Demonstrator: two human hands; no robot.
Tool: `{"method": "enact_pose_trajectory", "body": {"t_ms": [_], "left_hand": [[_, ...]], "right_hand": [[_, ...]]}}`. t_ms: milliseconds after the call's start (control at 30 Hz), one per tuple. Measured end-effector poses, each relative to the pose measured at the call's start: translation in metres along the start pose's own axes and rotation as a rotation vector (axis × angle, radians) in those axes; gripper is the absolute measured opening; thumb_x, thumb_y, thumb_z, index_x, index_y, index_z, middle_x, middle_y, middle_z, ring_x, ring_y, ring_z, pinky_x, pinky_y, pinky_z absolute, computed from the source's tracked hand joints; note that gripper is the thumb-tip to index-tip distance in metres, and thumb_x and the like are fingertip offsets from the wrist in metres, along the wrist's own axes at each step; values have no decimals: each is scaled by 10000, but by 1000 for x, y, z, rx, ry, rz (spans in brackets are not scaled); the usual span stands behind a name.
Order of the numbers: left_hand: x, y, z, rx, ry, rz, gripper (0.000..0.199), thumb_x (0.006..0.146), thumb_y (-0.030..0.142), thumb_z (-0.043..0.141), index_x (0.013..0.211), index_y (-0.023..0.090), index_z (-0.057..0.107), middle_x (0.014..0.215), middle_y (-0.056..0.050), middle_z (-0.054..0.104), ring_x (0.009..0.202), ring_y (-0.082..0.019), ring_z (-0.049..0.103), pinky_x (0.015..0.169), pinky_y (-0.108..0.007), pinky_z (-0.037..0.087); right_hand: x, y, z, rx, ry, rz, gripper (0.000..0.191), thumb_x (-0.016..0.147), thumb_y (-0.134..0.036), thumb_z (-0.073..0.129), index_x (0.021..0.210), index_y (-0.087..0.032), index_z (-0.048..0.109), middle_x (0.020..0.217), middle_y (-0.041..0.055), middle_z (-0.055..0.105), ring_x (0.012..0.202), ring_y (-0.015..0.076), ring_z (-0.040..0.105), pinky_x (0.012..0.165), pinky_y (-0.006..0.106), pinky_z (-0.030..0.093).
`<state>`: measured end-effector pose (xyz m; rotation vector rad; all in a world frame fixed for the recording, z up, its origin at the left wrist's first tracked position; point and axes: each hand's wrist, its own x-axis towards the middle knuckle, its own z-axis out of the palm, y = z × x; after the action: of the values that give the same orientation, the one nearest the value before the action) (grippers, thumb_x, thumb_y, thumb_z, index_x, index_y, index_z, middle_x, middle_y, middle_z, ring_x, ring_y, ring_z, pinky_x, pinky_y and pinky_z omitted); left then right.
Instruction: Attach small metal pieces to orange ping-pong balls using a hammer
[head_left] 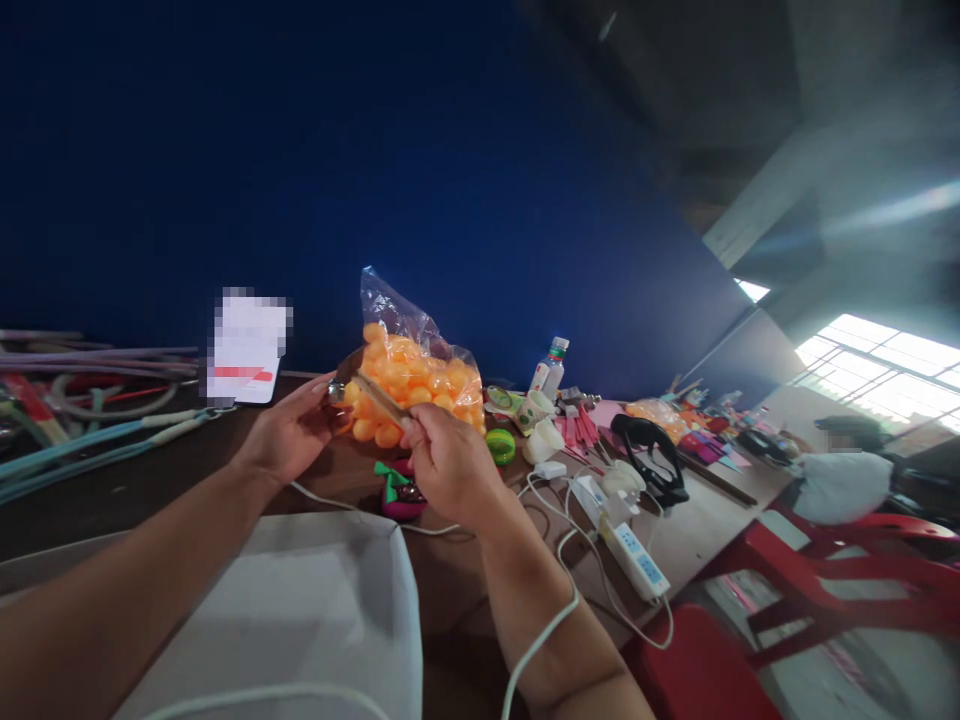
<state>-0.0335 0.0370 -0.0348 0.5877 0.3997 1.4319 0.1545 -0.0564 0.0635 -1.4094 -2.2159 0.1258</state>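
My right hand (pixel 454 465) is closed around the near end of a flat brownish stick (pixel 381 399), which slants up and to the left. At the stick's far side my left hand (pixel 289 435) has its fingers closed around a small shiny silvery piece (pixel 336 392); its exact kind I cannot make out. Just behind both hands stands a clear plastic bag (pixel 401 310) full of orange balls (pixel 420 375). Below the right hand lies a small magenta and green item (pixel 401 490), partly hidden by the hand. A green striped ball (pixel 500 446) sits to its right.
A phone (pixel 247 350) stands at the left, near bundled coloured rods (pixel 97 360). To the right are a bottle (pixel 551 370), a tape roll (pixel 544 441), a black strap-like item (pixel 652 460) and a power strip (pixel 637 562) with cables. A white box (pixel 337 600) is in front; red chairs (pixel 825 570) stand right.
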Motion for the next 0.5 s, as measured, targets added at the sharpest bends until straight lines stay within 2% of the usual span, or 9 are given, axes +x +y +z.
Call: {"method": "enact_pose_trajectory", "body": {"t_ms": [267,500], "left_hand": [[0,0,1,51,-19,-33,292,799,230,609,1052,120,705,936,-93,693,788,-162,602,617,-244,508],[0,0,-1,38,2,-13,256,813,215,600,1027,126,709,898,-67,686,775,-148,598,619,-237,508]], "right_hand": [[2,-1,2,-97,-82,-8,231,948,-279,373,1006,-171,569,865,62,656,749,169,584,641,274,380],[3,2,6,-60,-30,-19,261,974,-300,325,987,-172,552,878,61,660,774,162,592,680,272,401]]}}
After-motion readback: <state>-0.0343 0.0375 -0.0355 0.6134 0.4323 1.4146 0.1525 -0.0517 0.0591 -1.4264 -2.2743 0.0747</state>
